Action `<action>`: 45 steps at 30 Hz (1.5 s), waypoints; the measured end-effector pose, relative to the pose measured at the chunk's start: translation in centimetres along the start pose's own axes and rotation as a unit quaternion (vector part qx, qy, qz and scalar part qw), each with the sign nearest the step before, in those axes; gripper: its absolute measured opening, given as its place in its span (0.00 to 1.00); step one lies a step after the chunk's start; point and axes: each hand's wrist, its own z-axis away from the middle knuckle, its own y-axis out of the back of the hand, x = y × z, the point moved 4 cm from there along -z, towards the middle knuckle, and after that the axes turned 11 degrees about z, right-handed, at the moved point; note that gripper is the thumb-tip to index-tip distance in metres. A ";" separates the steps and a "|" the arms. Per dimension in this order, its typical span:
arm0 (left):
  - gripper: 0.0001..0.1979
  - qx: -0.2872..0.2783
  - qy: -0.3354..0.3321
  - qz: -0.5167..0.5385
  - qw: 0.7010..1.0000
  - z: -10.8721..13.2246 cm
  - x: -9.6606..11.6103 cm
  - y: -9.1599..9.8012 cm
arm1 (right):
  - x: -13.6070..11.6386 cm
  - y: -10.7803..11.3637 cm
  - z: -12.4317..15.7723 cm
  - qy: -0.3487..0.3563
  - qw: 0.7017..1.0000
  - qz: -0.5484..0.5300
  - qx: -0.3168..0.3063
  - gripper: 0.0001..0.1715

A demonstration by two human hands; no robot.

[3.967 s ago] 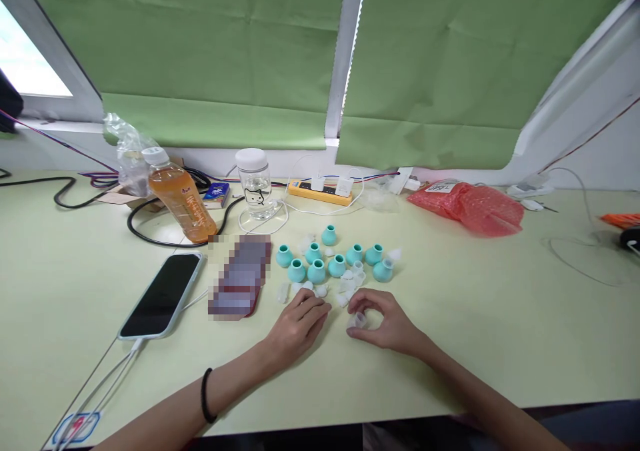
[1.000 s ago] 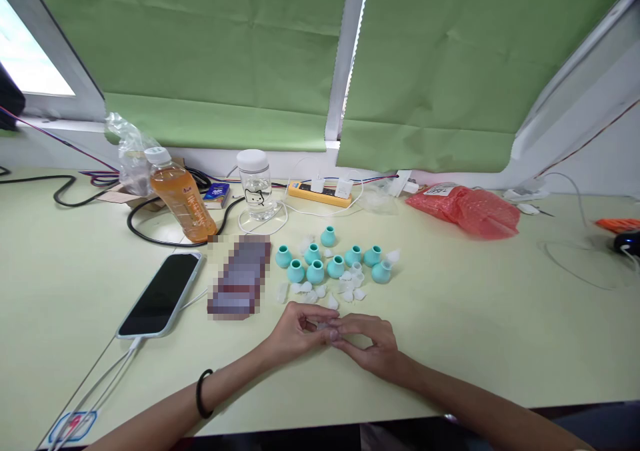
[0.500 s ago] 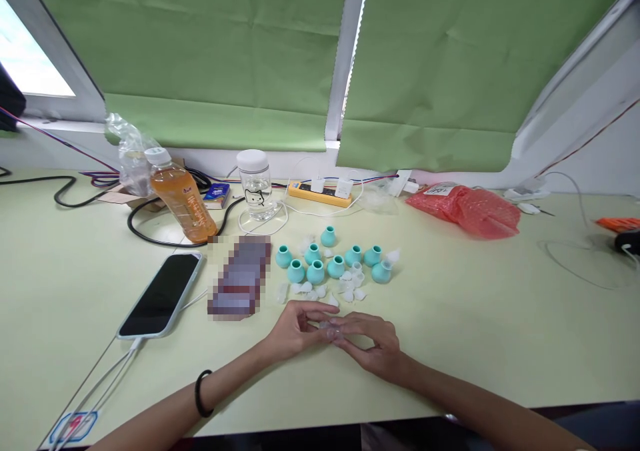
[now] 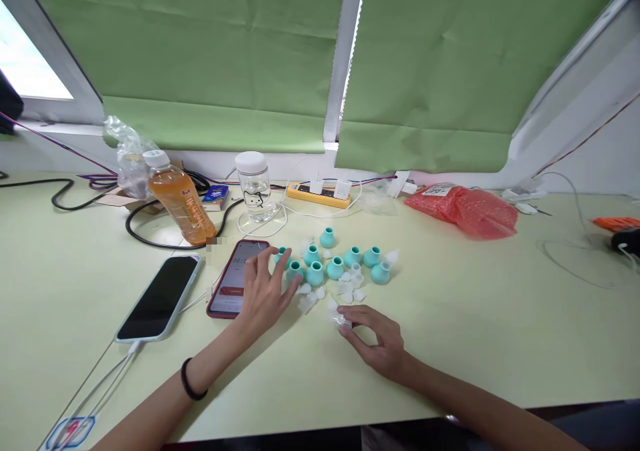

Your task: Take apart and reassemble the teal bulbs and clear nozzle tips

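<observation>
My left hand (image 4: pixel 265 290) reaches over the lit phone (image 4: pixel 233 278), fingers apart. Its thumb and index finger straddle a small round turquoise pot (image 4: pixel 295 272) with a narrow neck; I cannot tell whether they touch it. Another pot (image 4: pixel 281 255) stands partly behind the fingertips. Pinched between thumb and fingers of my right hand (image 4: pixel 377 338) is a small clear plastic piece (image 4: pixel 343 320), held low over the table. Several more pots (image 4: pixel 335 268) stand upright close by. One of them, the right-hand pot (image 4: pixel 381 274), has a translucent white piece (image 4: pixel 392 257) at its neck.
Translucent white bits (image 4: pixel 349 291) lie in front of the pots. To the left are a dark phone (image 4: pixel 159 298) on a cable and a leaning orange drink bottle (image 4: pixel 183 201). Behind stand a clear water bottle (image 4: pixel 254 188), a yellow power strip (image 4: pixel 320 196) and a red bubble-wrap bag (image 4: pixel 465 211).
My hands have parted. The left has moved up and left from the clear piece to the pots, its fingers spreading. My right keeps the clear piece. The left phone's screen now shows clearly.
</observation>
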 end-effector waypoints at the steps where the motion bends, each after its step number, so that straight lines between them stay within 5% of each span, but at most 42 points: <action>1: 0.18 -0.016 0.008 -0.033 0.999 0.0 -0.2 -0.3 | 0.0 0.0 0.0 0.001 1.000 -0.001 -0.001 0.14; 7: 0.10 -0.054 0.035 -0.072 0.995 0.4 -0.6 -1.5 | -0.2 0.1 -0.3 -0.002 1.000 -0.002 0.008 0.14; 10: 0.08 -0.013 0.033 0.006 0.999 0.3 -0.7 -1.2 | -0.2 0.2 -0.5 -0.013 1.000 -0.023 0.007 0.14; 14: 0.11 0.021 -0.050 0.196 0.979 0.6 0.6 -0.1 | 0.5 0.3 -0.6 -0.082 0.994 -0.075 0.013 0.12; 17: 0.14 -0.046 -0.062 0.310 0.948 1.3 2.1 -0.1 | 1.1 0.4 -0.6 -0.122 0.985 -0.122 0.019 0.12; 20: 0.13 -0.136 0.008 0.358 0.924 2.1 3.3 -0.8 | 1.7 0.3 -0.4 -0.160 0.973 -0.167 0.012 0.11; 23: 0.11 -0.163 0.043 0.385 0.908 2.4 4.0 -1.1 | 1.9 0.1 -0.3 -0.180 0.963 -0.201 -0.013 0.10; 37: 0.12 -0.180 0.111 0.394 0.895 2.5 4.0 -1.3 | 1.1 0.0 -0.8 -0.066 0.981 -0.154 -0.103 0.17; 45: 0.11 -0.194 0.060 0.353 0.913 2.9 3.9 -1.7 | 0.3 0.3 -1.3 0.038 0.988 -0.080 -0.125 0.20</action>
